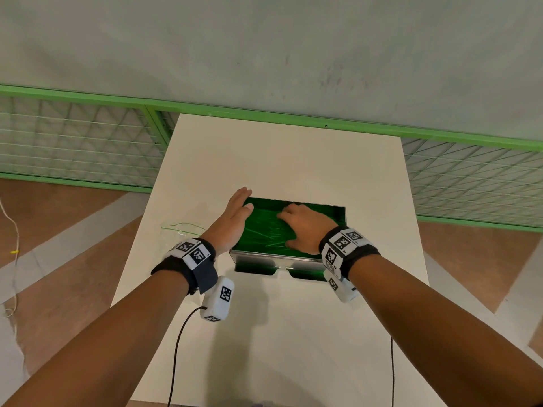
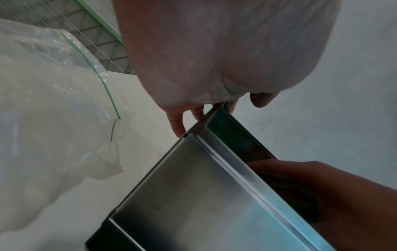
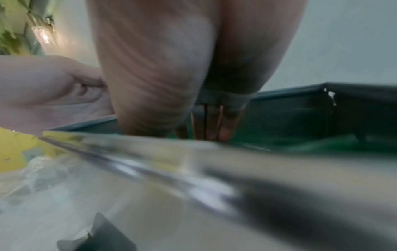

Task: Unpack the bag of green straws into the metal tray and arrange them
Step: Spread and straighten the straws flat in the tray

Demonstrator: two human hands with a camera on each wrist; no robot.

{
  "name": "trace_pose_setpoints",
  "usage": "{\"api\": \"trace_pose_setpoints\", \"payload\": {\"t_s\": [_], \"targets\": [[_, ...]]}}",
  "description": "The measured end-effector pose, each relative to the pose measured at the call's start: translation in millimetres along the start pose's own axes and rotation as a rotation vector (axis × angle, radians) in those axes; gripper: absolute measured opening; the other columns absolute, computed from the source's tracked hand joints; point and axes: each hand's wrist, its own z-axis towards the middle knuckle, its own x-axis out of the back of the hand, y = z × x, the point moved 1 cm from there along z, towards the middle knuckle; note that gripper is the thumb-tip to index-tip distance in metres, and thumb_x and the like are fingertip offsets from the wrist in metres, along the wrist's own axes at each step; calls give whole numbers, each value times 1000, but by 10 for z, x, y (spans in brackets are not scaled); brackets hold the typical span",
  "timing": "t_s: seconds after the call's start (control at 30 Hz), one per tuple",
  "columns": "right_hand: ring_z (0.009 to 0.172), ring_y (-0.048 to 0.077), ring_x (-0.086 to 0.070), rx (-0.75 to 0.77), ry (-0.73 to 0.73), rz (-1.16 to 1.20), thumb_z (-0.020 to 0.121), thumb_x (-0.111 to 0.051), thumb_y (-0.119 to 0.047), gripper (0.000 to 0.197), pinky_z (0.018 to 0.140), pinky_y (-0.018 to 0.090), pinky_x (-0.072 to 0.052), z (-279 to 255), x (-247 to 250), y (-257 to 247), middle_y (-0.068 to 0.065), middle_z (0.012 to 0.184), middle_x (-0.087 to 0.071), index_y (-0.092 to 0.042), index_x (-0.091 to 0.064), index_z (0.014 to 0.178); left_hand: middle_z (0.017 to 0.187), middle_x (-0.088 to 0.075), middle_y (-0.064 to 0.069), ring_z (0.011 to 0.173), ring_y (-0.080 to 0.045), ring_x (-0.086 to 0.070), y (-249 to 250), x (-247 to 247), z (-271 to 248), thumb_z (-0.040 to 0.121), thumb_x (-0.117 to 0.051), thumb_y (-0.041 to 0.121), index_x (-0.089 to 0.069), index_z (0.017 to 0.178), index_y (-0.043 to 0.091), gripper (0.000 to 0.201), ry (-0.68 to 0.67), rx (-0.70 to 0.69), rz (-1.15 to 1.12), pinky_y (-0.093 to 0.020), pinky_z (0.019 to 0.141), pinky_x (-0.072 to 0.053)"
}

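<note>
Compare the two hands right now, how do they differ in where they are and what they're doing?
The left hand stands on edge at the left side of the metal tray, fingers straight; the right hand lies palm down inside it. The left hand's fingers run along the tray's wall, while the right hand's fingers rest on the green straws. The left hand is next to the empty plastic bag; the right is farther from it. Both hands grip nothing and wear wrist bands.

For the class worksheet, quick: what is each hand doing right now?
Left hand: open, fingers straight along the metal tray's left edge, holding nothing.
Right hand: open, laid flat on the green straws in the tray.
</note>
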Motion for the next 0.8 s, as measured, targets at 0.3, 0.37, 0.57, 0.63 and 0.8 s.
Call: {"api": "trace_pose_setpoints", "payload": {"t_s": [0.3, 0.37, 0.57, 0.63, 0.8], "targets": [[114, 31, -60, -34, -192, 74, 97, -66, -26, 61, 92, 40, -54, -11, -102, -50, 14, 125, -59, -13, -42, 151, 171, -3, 12, 156, -5, -5, 12, 0, -17, 111, -24, 29, -16, 161, 29, 50, -4, -8, 29, -19, 113, -7], [114, 30, -60, -36, -176, 103, 97, -65, -27, 61, 92, 39, -54, 0, -99, -40, 14, 126, -59, -13, -40, 151, 171, -3, 13, 156, -5, -5, 11, 0, -13, 111, -24, 31, -16, 160, 30, 50, -3, -8, 26, -19, 113, -8], [115, 30, -59, -77, -100, 113, 91, -73, -30, 65, 96, 39, -53, 1, -37, 38, 13, 127, -55, -7, -45, 144, 171, -7, 9, 156, -9, -9, -18, 4, -13, 111, -27, 28, -20, 160, 26, 49, 21, -56, 92, -19, 115, -10], [115, 28, -58, -51, -64, 94, 89, -75, -29, 66, 96, 39, -53, -12, 29, 69, 12, 130, -53, -9, -46, 145, 171, -9, 4, 156, -12, -12, -47, -5, -4, 110, -34, 24, -22, 159, 22, 50, 39, -96, 155, -20, 117, -14], [113, 26, -60, -36, -63, 19, 91, -72, -29, 48, 93, 41, -53, -83, 126, 100, 7, 127, -58, -18, -57, 135, 167, -18, -2, 154, -17, -20, -77, -40, 26, 108, -41, 25, -27, 156, 16, 51, 83, -130, 187, -25, 118, -23]]}}
